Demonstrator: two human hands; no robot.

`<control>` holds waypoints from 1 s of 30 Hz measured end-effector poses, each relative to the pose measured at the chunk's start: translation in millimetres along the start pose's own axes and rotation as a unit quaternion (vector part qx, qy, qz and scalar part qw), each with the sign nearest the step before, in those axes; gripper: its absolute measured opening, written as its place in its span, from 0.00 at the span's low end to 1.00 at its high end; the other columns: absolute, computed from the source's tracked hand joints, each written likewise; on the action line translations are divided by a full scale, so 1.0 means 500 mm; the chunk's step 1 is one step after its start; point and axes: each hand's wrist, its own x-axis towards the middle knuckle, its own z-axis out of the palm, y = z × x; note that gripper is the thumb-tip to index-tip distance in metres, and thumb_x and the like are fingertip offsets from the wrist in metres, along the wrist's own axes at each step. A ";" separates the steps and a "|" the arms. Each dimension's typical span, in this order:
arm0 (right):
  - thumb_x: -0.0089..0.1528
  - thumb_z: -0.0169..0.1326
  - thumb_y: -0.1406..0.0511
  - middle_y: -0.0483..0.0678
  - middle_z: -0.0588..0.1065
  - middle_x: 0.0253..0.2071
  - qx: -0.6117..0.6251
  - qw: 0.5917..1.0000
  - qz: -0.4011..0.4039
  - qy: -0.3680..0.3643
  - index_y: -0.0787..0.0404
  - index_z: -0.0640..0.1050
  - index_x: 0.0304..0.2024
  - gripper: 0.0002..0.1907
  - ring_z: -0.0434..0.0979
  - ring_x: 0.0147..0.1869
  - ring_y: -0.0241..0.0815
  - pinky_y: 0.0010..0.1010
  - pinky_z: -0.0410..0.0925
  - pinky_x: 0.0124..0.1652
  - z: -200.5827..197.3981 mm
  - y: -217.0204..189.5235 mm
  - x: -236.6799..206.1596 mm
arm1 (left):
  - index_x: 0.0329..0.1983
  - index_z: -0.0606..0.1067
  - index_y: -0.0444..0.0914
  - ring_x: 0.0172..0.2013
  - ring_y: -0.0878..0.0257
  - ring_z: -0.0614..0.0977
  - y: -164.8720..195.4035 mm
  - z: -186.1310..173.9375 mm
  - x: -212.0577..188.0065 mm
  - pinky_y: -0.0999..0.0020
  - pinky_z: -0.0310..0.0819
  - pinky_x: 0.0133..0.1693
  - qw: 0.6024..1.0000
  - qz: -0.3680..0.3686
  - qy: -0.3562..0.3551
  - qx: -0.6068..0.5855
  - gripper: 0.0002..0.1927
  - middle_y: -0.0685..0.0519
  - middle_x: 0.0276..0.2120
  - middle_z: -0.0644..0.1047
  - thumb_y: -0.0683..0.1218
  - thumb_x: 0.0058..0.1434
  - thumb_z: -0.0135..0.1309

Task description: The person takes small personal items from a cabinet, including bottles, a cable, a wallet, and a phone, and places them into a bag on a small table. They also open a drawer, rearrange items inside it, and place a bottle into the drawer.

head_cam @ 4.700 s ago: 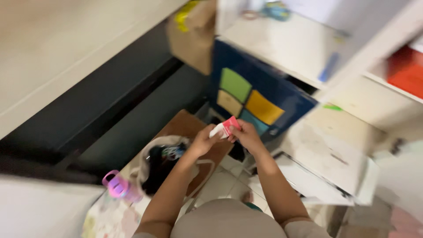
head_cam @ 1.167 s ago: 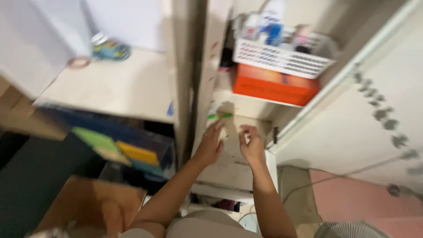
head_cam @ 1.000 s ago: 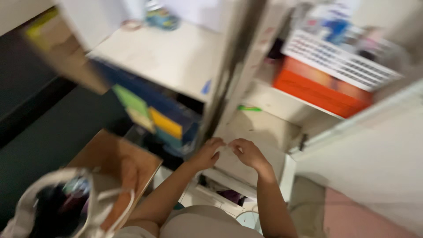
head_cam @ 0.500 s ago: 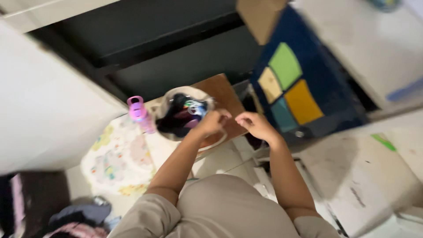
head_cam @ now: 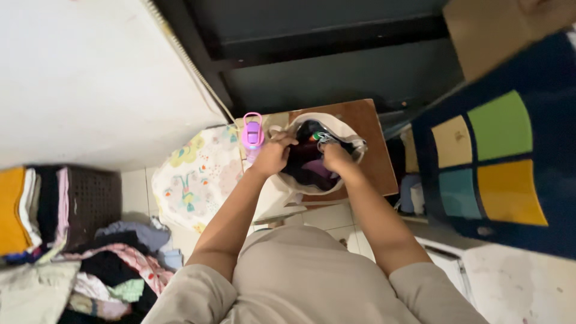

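**Both hands at the mouth of a white cloth bag**

The white cloth bag (head_cam: 282,186) sits on a brown wooden board (head_cam: 366,144) by the floor, open, with dark clothes (head_cam: 309,171) inside. The left hand (head_cam: 273,153) has its fingers curled around the bag's near rim. The right hand (head_cam: 336,157) reaches into the opening, fingers bent; what they grip I cannot tell. A pink bottle (head_cam: 252,133) stands just beside the left hand. A patterned cloth (head_cam: 192,177) lies further left, a dark basket (head_cam: 90,201) beyond it.
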 end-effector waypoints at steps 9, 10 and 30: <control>0.52 0.58 0.67 0.54 0.72 0.60 -0.167 0.954 -0.228 0.102 0.57 0.77 0.58 0.29 0.70 0.63 0.62 0.47 0.67 0.59 0.058 -0.056 0.096 | 0.56 0.74 0.35 0.53 0.39 0.77 -0.024 -0.025 -0.039 0.53 0.72 0.55 0.997 -0.070 0.011 0.007 0.20 0.38 0.53 0.76 0.32 0.59 0.49; 0.54 0.56 0.68 0.53 0.73 0.59 -0.182 0.956 -0.211 0.098 0.58 0.78 0.56 0.24 0.71 0.64 0.59 0.46 0.68 0.58 0.059 -0.056 0.100 | 0.56 0.74 0.35 0.52 0.39 0.78 -0.026 -0.024 -0.037 0.53 0.73 0.54 0.997 -0.082 -0.003 0.006 0.20 0.38 0.51 0.77 0.33 0.60 0.49; 0.64 0.45 0.65 0.57 0.77 0.48 -0.141 0.987 -0.025 0.071 0.60 0.77 0.50 0.14 0.79 0.52 0.57 0.45 0.72 0.47 0.009 -0.050 0.063 | 0.60 0.73 0.38 0.51 0.37 0.78 -0.031 -0.026 -0.023 0.52 0.72 0.53 0.994 -0.106 -0.003 -0.010 0.26 0.35 0.50 0.77 0.33 0.57 0.49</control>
